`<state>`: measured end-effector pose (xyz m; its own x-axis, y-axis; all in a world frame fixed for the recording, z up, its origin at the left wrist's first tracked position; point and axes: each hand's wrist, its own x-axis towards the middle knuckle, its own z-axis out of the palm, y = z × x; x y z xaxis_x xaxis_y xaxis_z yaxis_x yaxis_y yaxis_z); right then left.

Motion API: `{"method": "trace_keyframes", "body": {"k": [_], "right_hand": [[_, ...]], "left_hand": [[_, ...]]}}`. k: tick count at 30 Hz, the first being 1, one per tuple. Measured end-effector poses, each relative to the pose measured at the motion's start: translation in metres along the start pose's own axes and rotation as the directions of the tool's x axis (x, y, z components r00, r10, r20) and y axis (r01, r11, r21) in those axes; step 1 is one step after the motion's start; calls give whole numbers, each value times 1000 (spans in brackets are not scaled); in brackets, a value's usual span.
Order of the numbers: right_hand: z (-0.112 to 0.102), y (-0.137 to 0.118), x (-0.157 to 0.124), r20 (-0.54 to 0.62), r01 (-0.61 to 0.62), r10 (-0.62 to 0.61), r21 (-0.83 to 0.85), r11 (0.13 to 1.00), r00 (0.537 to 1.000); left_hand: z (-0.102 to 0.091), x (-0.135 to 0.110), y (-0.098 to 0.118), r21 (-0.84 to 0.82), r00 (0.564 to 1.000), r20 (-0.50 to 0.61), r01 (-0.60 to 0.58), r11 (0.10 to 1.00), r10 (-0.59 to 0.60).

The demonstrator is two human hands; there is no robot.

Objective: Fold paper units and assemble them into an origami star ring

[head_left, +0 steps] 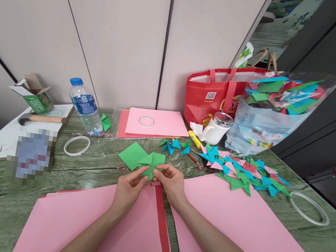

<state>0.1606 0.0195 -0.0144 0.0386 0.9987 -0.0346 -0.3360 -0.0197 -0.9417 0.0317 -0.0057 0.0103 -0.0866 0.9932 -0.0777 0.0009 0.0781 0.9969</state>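
Between my two hands is a green folded paper (pixel 153 160), partly opened out with creases and pointed flaps. My left hand (pixel 130 184) pinches its lower left edge between thumb and fingers. On the right side, my right hand (pixel 171 182) pinches the same paper with thumb and forefinger. A flat green paper square (pixel 133 155) lies on the table just left of it. Under my forearms are stacks of large pink paper, a left stack (pixel 81 219) with a red strip along its edge and a right stack (pixel 234 227).
Folded paper pieces (pixel 241 170) in several colours lie at right. Behind stand a white mug (pixel 215 129), a red bag (pixel 201 101) and a plastic bag of folded papers (pixel 258 124). Leftward are a water bottle (pixel 86 106), a tape roll (pixel 77 145), a hammer-like tool (pixel 43 119) and a small box (pixel 36 95).
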Motion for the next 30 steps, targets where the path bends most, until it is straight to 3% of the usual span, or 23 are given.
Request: {"method": "trace_keyframes", "body": {"k": [14,22,30], "right_hand": [[2,-1,-3,25,47,-46,-49,998,999],[3,-5,-3,53,33,-36,66,997,998],[-3,-5,1,21,-66,64,86,994,998]], "left_hand": [[1,-1,0,-24,999,-14,50,998,-50],[1,-2,1,-78,999,14,41,996,-40],[-1,0,3,-112,996,59,71,991,-65]]}}
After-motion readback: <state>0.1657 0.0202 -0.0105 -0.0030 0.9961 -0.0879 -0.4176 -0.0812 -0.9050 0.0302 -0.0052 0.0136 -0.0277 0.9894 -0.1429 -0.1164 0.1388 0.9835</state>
